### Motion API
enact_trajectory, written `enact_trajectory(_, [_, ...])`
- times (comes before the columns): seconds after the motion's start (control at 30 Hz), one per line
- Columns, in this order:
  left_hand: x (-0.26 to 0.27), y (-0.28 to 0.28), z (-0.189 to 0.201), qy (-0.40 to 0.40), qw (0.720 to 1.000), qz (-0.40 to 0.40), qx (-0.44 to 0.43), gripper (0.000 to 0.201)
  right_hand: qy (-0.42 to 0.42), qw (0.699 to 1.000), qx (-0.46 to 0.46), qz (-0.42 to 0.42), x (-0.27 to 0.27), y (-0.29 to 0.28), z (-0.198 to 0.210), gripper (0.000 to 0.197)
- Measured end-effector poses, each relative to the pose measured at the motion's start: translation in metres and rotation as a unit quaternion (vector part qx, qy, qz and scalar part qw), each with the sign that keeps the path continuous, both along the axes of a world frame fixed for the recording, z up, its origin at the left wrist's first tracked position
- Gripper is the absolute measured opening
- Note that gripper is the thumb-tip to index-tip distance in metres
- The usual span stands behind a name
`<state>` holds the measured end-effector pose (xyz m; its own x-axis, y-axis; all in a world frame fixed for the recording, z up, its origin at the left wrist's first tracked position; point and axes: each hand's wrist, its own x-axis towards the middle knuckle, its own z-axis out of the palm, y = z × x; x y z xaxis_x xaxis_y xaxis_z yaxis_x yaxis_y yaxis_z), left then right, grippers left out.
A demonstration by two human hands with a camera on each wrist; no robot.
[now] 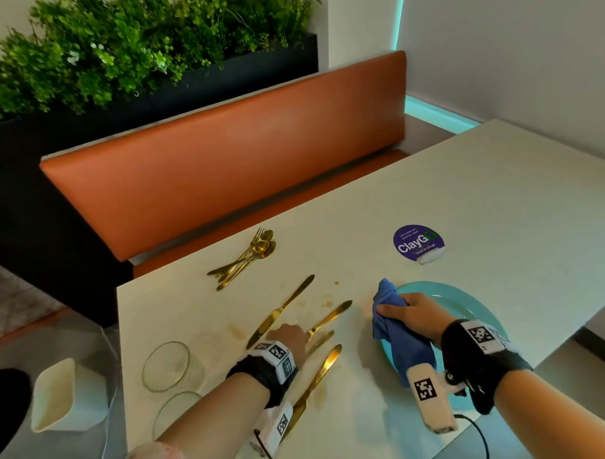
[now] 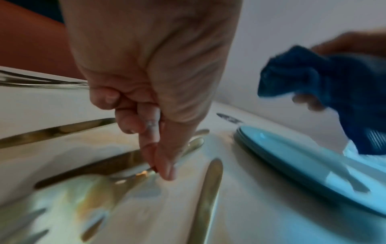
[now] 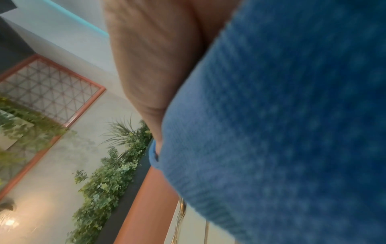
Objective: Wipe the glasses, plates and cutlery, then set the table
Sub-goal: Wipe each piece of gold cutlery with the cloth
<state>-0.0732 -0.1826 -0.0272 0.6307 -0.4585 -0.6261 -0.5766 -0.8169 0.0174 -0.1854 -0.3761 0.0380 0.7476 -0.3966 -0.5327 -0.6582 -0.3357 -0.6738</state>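
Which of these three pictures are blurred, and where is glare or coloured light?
Head view: mostly sharp, with cyan light along the wall. Left wrist view: motion-blurred, the knife and plate smeared, pale glare at lower left. Right wrist view: blue cloth fills it, out of focus.

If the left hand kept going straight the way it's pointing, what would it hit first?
Probably the gold knife under the left hand: its fingertips point down at it and seem to touch it already, though blur hides the exact contact.

Gold knives (image 1: pixel 283 307) beside teal plate (image 1: pixel 468 304)
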Motion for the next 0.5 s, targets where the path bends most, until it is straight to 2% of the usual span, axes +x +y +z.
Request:
enact_trajectory(0.1, [0.012, -0.007, 0.016, 0.066, 0.987, 0.117, -0.087, 0.030, 0.004, 1.000, 0.022, 0.002, -0.005, 0.001, -0.003, 0.024])
enact_trajectory(0.23, [0.024, -0.017, 0.048, 0.154, 0.921, 0.250, -0.257, 0.028, 0.012, 0.998, 0.051, 0.040, 0.000, 0.013, -0.001, 0.024])
enact_trajectory(0.33, [0.021, -0.026, 0.061, 0.179, 0.881, 0.280, -0.338, 0.008, -0.006, 0.995, 0.055, 0.087, 0.012, 0.028, 0.004, 0.021])
enact_trajectory(0.5, [0.014, -0.036, 0.066, 0.143, 0.849, 0.300, -0.410, 0.021, -0.028, 0.991, 0.038, 0.129, 0.030, 0.048, 0.001, 0.016])
